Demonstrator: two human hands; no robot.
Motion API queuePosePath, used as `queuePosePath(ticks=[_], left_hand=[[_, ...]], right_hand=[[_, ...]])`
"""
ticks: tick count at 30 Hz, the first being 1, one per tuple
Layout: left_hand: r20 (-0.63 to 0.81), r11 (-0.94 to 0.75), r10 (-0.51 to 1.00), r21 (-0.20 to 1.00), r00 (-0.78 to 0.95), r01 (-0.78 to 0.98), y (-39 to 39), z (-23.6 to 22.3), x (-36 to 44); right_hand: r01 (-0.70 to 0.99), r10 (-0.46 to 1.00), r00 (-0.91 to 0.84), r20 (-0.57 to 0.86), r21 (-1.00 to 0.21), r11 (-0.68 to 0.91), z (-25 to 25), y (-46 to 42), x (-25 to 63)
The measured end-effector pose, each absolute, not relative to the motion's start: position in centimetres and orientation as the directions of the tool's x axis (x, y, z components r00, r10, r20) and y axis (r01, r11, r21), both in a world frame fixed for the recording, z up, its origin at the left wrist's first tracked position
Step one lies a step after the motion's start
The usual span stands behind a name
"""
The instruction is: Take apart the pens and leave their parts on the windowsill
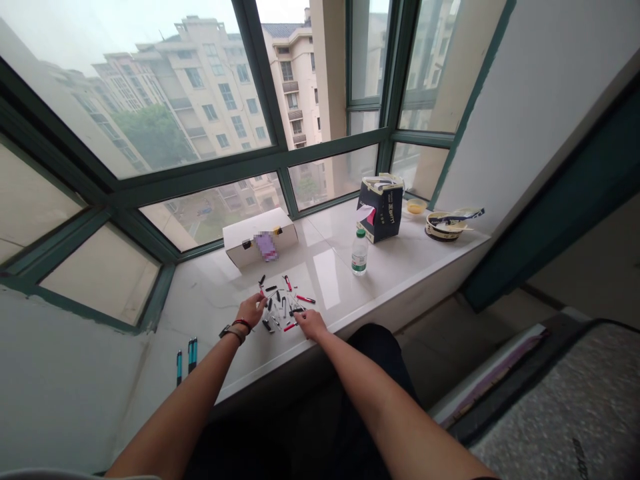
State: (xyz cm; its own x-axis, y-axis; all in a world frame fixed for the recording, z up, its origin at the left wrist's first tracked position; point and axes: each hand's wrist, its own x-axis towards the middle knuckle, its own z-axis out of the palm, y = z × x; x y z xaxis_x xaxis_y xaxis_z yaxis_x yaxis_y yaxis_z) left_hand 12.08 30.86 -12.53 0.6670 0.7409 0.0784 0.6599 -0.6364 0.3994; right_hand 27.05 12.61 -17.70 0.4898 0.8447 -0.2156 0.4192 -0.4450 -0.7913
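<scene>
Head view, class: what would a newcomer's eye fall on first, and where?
First, probably, the scatter of red, black and clear pen parts on the white ledge, between and beyond the left hand and right hand. Then the green-capped bottle to their right, with a dark bag standing beyond it.

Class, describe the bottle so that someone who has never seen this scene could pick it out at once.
Below the big windows runs a white windowsill. On it, look right of the scattered pen parts, just nearer than the dark printed bag. The bottle stands upright there, set apart by its clear body and green cap.
</scene>
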Motion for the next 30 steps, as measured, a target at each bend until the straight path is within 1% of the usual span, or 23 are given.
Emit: queuePosePath(ticks=[3,7,9,12,14,16,23,30], left_hand=[[0.031,-0.624,0.728,0.446,0.685,0.642,29.9,-12.4,11.6],[-0.03,-0.654,0.629,0.52,0.777,0.549,27.0,-13.1,10.9],[-0.039,-0.67,0.586,0.539,0.81,0.511,25.3,-13.7,10.8],[-0.05,-0.693,0.582,0.492,0.812,0.527,23.2,-14.5,11.0],[-0.06,-0.696,0.605,0.444,0.794,0.564,22.2,-14.7,11.1],[-0.062,-0.689,0.628,0.42,0.776,0.591,21.5,-14.6,11.1],[-0.095,-0.656,0.664,0.403,0.742,0.638,20.5,-14.1,10.3],[-0.106,-0.624,0.7,0.39,0.706,0.677,18.9,-14.9,10.1]], right_hand=[[0.416,0.85,0.484,-0.208,-0.8,-0.432,-17.7,12.6,27.1],[0.398,0.859,0.466,-0.212,-0.817,-0.417,-18.1,12.6,27.2],[0.408,0.861,0.462,-0.212,-0.812,-0.418,-18.2,12.7,27.2],[0.408,0.849,0.472,-0.237,-0.795,-0.449,-18.3,12.8,27.3],[0.397,0.844,0.472,-0.256,-0.793,-0.462,-18.3,12.9,27.4],[0.386,0.847,0.456,-0.272,-0.798,-0.463,-18.2,12.9,27.4],[0.374,0.844,0.465,-0.267,-0.806,-0.46,-17.9,12.6,27.2],[0.376,0.852,0.451,-0.267,-0.809,-0.452,-17.9,12.8,27.3]])
